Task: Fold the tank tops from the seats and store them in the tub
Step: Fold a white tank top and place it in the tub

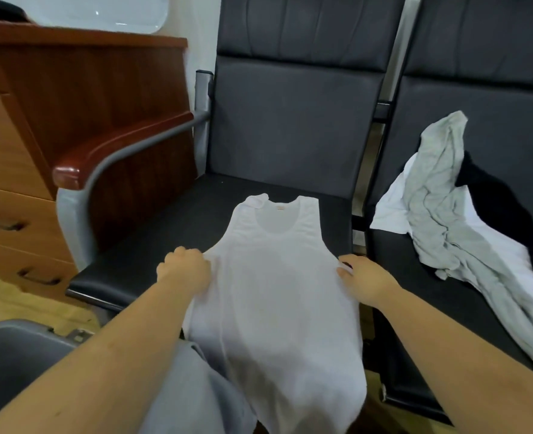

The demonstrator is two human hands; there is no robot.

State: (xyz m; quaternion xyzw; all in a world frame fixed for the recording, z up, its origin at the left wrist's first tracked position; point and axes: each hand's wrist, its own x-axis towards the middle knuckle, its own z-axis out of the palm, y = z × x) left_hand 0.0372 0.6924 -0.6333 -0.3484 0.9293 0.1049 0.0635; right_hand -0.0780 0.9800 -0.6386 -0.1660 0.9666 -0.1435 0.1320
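Your white tank top (271,277) lies spread face up on the left seat (152,245), straps toward the backrest, but its lower half hangs off the front edge over your lap. That overhang is the main risk: if you fold a side inward now, the weight of the hanging hem may drag the shirt forward and skew the fold. One strap near the neckline is already curled over, so a crease could set crooked there too.

Your left hand (185,267) has its fingers curled, gripping the shirt's left edge. Your right hand (363,277) rests at the right edge with the thumb and fingers closing on the fabric; it looks like a pinch, though blur makes that less certain. If one hand pulls harder, the cloth may bunch in the middle.

A grey tank top (446,220) waits in a heap with white and dark garments on the right seat (415,296), while the grey tub (15,349) sits at your lower left.
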